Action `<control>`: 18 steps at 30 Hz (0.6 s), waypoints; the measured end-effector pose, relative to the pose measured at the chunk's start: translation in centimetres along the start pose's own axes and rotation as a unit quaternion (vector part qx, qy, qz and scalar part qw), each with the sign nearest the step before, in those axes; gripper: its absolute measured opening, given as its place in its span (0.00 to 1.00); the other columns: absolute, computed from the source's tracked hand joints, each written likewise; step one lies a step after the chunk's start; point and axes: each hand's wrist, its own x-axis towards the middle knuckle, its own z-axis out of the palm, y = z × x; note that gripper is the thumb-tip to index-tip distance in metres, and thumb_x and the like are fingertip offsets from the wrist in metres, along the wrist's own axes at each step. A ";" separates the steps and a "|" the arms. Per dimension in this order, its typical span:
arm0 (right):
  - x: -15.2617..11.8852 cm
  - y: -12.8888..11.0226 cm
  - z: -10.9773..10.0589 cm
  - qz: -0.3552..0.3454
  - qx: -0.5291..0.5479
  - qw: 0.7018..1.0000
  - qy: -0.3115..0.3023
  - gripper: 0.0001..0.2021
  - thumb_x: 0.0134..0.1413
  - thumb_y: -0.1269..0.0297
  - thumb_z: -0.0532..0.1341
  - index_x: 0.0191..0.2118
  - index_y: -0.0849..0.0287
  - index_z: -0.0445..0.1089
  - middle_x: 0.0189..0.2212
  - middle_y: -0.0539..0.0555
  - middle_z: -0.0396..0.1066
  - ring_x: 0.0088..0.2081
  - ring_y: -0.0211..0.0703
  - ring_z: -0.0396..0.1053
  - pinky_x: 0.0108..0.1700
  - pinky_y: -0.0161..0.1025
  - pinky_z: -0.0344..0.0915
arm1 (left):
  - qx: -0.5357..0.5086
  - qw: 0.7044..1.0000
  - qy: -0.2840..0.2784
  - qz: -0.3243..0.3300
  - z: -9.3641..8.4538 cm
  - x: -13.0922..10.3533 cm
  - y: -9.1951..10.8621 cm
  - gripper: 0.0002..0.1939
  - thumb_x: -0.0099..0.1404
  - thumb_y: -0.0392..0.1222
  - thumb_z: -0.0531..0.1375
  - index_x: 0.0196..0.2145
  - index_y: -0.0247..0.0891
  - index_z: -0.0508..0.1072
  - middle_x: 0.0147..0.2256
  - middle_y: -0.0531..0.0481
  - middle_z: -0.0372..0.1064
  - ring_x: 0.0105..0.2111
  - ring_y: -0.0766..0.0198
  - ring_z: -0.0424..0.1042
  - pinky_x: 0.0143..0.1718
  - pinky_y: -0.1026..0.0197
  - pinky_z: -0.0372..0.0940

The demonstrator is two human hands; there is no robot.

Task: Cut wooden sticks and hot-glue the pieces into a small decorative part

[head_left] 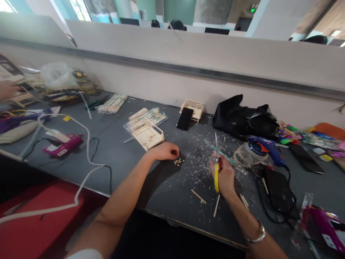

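My right hand (225,177) grips yellow-handled scissors (216,158), blades pointing up and away over the dark grey table (167,187). My left hand (166,151) rests on the table, fingers curled, right beside a small pile of cut wooden stick bits (178,162); whether it holds any I cannot tell. A flat wooden stick model (148,135) lies just beyond my left hand. Wood chips and a few loose sticks (198,196) are scattered between my hands.
A black phone (184,118) leans on a small wooden model (192,108). A black bag (244,117), blue glue gun (265,148) and tape roll (248,154) sit right. Pink glue gun (63,146), cables and stick packets (113,103) lie left. Another person's hand (7,89) shows far left.
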 end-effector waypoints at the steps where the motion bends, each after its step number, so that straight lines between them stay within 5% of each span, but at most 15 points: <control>1: 0.0 0.1 0.0 -0.002 -0.001 1.000 0.001 0.16 0.51 0.57 0.56 0.40 0.60 0.72 0.24 0.51 0.73 0.22 0.41 0.63 0.29 0.37 0.63 | -0.007 1.000 0.002 -0.001 -0.1 0.0 -0.1 0.08 0.43 0.31 0.61 0.20 0.43 0.77 0.21 0.55 0.72 0.23 0.64 0.67 0.26 0.66 0.56; 10: 0.1 0.0 0.1 0.009 0.013 1.000 0.001 0.16 0.49 0.57 0.56 0.40 0.59 0.72 0.27 0.53 0.75 0.25 0.44 0.67 0.31 0.39 0.65 | -0.023 0.998 0.048 -0.031 -0.3 -0.1 -0.3 0.09 0.44 0.33 0.61 0.22 0.44 0.79 0.18 0.55 0.72 0.19 0.65 0.65 0.24 0.65 0.53; 18: 0.0 0.0 0.3 0.003 -0.002 1.000 -0.002 0.14 0.49 0.59 0.56 0.39 0.58 0.72 0.25 0.51 0.73 0.25 0.43 0.66 0.30 0.38 0.64 | -0.038 0.999 -0.006 0.025 0.1 -0.1 0.0 0.06 0.44 0.33 0.63 0.19 0.44 0.78 0.19 0.55 0.73 0.21 0.64 0.69 0.25 0.66 0.56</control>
